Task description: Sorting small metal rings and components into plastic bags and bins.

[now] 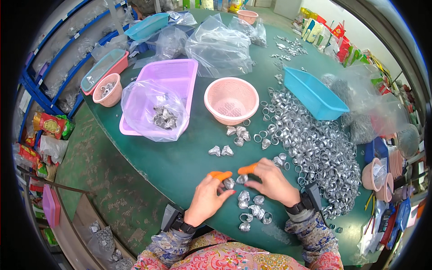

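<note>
At the near side of the green table (166, 155), both hands are working close together, almost tip to tip. The left hand (204, 198) is pinching one ring (229, 183) between thumb and orange-capped finger; the right hand (272, 182) seems to be closing the same way on a second ring (242, 179), though its full contact is hiding under the fingertip. Handling rings singly, one per hand, appears to be the step in hand. Judging by the close spacing, the next move is calling for a light, steady pinch and small finger shifts.

Just below the fingertips, a near cluster (244, 198) is lying toward the body, so low sweeps are risking a knock. Beyond the right knuckles, a few loose rings (279, 159) are sitting close, and the big pile (321, 153) is crowding that side. Ahead, a pair (221, 150) and a small group (244, 135) are standing between the hands and the pink basket (231, 90). More room is opening leftward, toward the purple tray (191, 76) with its bag (135, 121), but the table's curved edge is passing beneath the left wrist.
</note>
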`<state>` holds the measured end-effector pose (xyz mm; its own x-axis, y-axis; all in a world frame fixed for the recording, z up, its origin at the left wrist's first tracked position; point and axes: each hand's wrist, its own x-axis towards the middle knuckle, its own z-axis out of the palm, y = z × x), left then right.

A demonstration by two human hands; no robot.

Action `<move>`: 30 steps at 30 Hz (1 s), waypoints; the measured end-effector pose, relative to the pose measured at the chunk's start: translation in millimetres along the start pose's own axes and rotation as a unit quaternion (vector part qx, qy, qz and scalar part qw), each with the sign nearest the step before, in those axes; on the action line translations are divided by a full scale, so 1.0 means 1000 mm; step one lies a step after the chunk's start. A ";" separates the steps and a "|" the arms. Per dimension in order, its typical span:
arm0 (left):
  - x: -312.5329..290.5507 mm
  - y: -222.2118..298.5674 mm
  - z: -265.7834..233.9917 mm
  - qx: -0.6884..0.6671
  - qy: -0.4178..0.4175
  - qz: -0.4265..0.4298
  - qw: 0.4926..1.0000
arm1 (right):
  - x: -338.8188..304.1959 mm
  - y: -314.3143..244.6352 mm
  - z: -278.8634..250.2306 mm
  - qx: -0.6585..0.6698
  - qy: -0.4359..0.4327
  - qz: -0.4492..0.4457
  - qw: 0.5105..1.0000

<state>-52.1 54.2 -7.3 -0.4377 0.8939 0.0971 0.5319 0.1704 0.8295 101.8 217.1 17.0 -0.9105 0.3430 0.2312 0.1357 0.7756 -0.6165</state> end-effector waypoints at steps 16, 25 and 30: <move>0.077 0.000 0.006 0.286 0.099 0.188 0.934 | 0.060 0.023 0.018 -0.264 0.162 -0.010 0.951; 0.026 0.017 -0.014 -0.170 -0.012 0.040 0.985 | 0.009 0.004 -0.008 0.160 0.107 0.118 0.974; 0.015 0.012 -0.015 -0.424 -0.079 -0.049 0.901 | 0.001 -0.004 -0.006 0.151 0.081 0.099 0.980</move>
<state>-63.3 63.2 12.7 -0.3086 0.9509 -0.0230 -0.2784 -0.0672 0.9581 103.0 217.3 24.7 -0.8002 0.5699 0.1867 0.1591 0.5019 -0.8502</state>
